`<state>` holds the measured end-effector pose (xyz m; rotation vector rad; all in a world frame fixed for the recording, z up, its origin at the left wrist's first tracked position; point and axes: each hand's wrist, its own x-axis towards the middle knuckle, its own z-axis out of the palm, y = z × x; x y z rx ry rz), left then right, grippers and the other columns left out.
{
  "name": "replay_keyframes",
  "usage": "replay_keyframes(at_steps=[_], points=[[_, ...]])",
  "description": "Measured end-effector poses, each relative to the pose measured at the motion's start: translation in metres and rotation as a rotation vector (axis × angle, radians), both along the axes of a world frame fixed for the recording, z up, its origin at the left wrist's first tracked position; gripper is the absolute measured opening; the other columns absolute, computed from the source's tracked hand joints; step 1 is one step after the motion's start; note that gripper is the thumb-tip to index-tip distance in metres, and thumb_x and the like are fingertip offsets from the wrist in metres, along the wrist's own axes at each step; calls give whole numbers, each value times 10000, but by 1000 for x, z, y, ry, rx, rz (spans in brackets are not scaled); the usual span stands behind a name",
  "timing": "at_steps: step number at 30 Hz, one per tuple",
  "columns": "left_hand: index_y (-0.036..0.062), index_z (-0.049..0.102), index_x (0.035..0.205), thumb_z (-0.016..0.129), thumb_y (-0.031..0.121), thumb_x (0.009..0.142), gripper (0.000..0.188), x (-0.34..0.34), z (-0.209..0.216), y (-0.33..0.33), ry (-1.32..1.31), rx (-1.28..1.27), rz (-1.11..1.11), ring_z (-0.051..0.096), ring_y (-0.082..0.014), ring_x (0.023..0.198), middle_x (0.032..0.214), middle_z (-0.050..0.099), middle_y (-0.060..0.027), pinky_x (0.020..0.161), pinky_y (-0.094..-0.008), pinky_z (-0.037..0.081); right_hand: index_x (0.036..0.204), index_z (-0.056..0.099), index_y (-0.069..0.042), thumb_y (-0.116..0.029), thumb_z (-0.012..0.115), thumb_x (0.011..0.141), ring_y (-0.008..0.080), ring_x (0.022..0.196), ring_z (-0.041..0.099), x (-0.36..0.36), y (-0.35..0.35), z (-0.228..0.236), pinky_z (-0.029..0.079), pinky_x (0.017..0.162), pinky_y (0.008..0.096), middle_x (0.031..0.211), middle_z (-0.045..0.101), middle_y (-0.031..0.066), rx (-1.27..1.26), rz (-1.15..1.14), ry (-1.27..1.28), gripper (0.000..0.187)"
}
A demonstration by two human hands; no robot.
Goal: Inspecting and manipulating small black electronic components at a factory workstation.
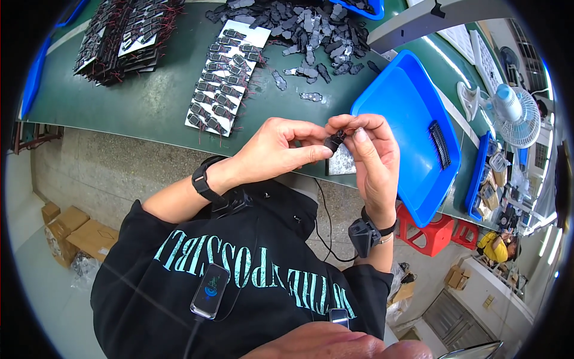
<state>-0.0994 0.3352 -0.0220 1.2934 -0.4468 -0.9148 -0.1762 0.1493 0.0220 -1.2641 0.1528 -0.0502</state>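
Note:
A small black part (335, 142) is pinched between both hands, just over the near edge of the green workbench (161, 102). My left hand (284, 149) grips it from the left with thumb and forefinger. Curled around its other side are the fingers of my right hand (376, 152). The part's exact kind is too small to make out. Beneath the hands a pale block (342, 164) shows in part. Left of them lies a white board (254, 36) bearing rows of small black devices with thin red wires. Farther back spreads a loose heap of flat black pieces (311, 36).
A large blue tray (382, 90) stands close on the right, with a black strip (439, 145) inside. Stacked boards of wired devices (122, 45) sit at the far left. A fan (517, 113) and a smaller blue bin (478, 179) are at right. Red stools (427, 232) stand below.

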Motion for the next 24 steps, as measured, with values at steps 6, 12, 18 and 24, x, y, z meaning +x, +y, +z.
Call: replay_keyframes(at_steps=[6, 12, 18, 24], points=[[-8, 713, 1120, 754, 119, 895, 261, 4, 9, 0, -425, 93, 56, 642, -98, 680, 867, 721, -44, 604, -258, 509, 1151, 619, 25, -74, 643, 937, 261, 1104, 640, 3, -6, 40, 506, 972, 389, 1170, 670, 148, -800, -27, -193, 236], [11, 711, 1007, 763, 47, 805, 211, -1, 23, -5, -942, 184, 67, 667, -193, 646, 831, 710, -111, 584, -295, 518, 1037, 646, -27, -103, 725, 763, 300, 981, 611, -3, -20, 42, 501, 897, 415, 977, 636, 104, -1521, 359, -482, 295], [36, 711, 991, 772, 103, 804, 208, -10, 30, -6, -882, 142, -7, 687, -230, 676, 826, 719, -95, 591, -324, 538, 937, 610, -37, -147, 736, 789, 295, 924, 599, -21, -22, 52, 494, 842, 397, 904, 603, 100, -1512, 373, -338, 223], [29, 712, 983, 772, 83, 810, 191, -8, 36, -20, -1028, 65, -53, 701, -235, 719, 873, 732, -103, 620, -328, 548, 924, 622, -48, -170, 735, 833, 304, 830, 611, -26, -30, 62, 506, 755, 401, 854, 621, 103, -1378, 287, -218, 189]])
